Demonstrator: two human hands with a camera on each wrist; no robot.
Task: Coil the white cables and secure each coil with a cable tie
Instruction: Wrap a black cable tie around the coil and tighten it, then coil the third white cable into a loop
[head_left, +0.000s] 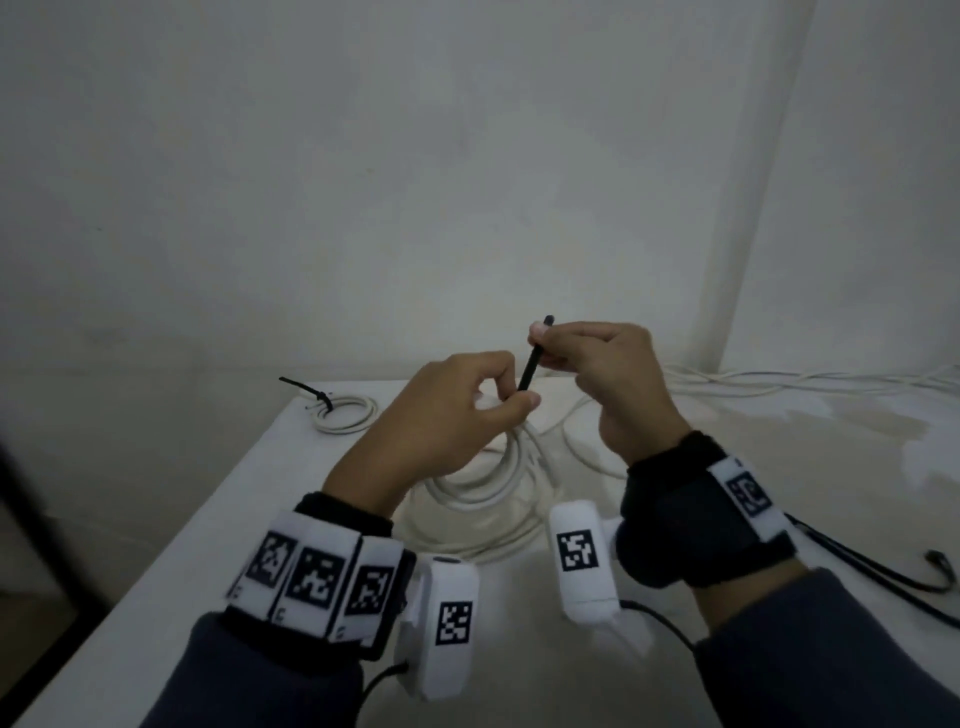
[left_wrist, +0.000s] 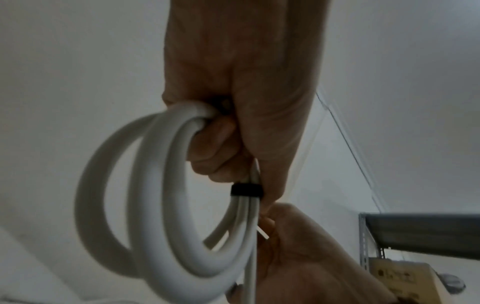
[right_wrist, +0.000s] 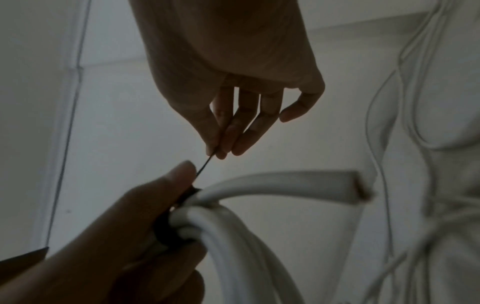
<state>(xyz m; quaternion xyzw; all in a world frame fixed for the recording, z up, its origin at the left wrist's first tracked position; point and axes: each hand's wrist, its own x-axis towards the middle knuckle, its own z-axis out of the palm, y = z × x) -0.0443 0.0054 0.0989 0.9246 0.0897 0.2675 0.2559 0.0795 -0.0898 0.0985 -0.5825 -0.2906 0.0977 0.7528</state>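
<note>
Left hand (head_left: 441, 410) gripped white cable coil (left_wrist: 155, 195) above tabletop (head_left: 727, 467); right hand (head_left: 602, 374) pinched black cable tie (head_left: 531, 371) tail. Only left wrist view: tie band around coil strands.

No legible text; only coded square markers on wristbands (head_left: 317, 577).

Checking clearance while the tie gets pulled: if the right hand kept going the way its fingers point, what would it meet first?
The right hand, pinching the black cable tie, points left toward the left hand holding the white coil. It would probably meet that hand's thumb first, though depth is uncertain.
</note>
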